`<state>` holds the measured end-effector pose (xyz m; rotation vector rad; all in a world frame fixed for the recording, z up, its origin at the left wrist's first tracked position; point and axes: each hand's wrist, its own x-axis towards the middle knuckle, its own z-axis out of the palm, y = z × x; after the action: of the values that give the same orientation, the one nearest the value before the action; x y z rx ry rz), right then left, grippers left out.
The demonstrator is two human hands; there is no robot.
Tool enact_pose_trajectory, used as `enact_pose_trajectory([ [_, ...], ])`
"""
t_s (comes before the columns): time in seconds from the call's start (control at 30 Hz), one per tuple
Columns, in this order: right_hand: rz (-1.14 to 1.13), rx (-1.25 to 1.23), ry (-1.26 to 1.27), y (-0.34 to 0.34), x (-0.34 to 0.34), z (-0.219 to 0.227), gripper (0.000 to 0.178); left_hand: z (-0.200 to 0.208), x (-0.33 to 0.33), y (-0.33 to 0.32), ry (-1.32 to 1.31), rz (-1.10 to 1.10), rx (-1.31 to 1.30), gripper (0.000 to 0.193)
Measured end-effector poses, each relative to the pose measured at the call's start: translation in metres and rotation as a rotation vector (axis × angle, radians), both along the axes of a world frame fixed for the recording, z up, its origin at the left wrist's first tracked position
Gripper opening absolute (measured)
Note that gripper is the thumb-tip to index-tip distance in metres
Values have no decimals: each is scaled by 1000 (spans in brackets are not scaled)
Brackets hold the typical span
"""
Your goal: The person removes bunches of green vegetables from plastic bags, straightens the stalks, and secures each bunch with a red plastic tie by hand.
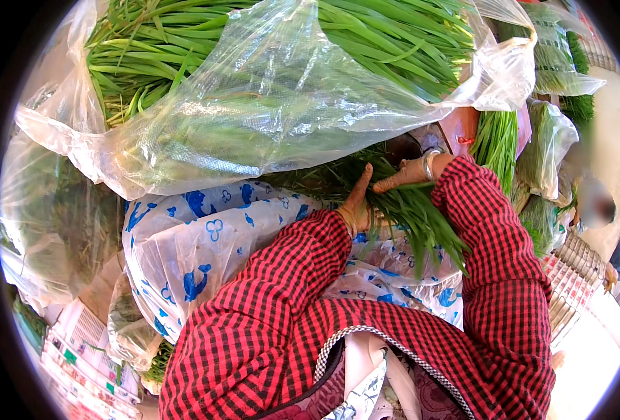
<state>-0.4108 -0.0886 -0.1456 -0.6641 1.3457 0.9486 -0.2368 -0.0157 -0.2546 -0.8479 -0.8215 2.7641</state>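
A loose bunch of narrow-leaved greens [418, 210] lies across my hands in front of me, its leaf tips hanging down to the right. My left hand [355, 203] is closed round its left side, thumb pointing up and fingers partly hidden beneath the leaves. From the right, my right hand [409, 173], with a bracelet at the wrist, has its fingers pressed together on the upper part of the bunch. Just beyond both hands is the lower edge of a large clear plastic bag [254, 133]. Long flat green leaves [394, 42] are heaped in and above it.
A white plastic sheet with blue prints [212, 245] lies below my forearms. Bagged greens [58, 217] stand at the left. An upright bunch of long green leaves [495, 143] and more bagged bundles [548, 150] line the right side. Wicker baskets [569, 269] sit at the lower right.
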Motion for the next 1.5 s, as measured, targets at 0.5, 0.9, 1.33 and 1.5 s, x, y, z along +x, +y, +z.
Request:
enact_pose_trajectory([
  [0.5, -88, -675, 42, 95, 31, -10, 74, 21, -8, 0, -362, -223, -429, 66],
  [0.9, -1556, -1009, -350, 212, 53, 3, 54, 99, 34, -40, -7, -503, -1185, 31],
  [1.33, -2259, -1446, -1146, 104, 5, 63, 38, 262, 105, -24, -36, -444, -1837, 59],
  [1.5, -1672, -1889, -819, 87, -2, 78, 29, 294, 139, -28, -145, -454, -1840, 65],
])
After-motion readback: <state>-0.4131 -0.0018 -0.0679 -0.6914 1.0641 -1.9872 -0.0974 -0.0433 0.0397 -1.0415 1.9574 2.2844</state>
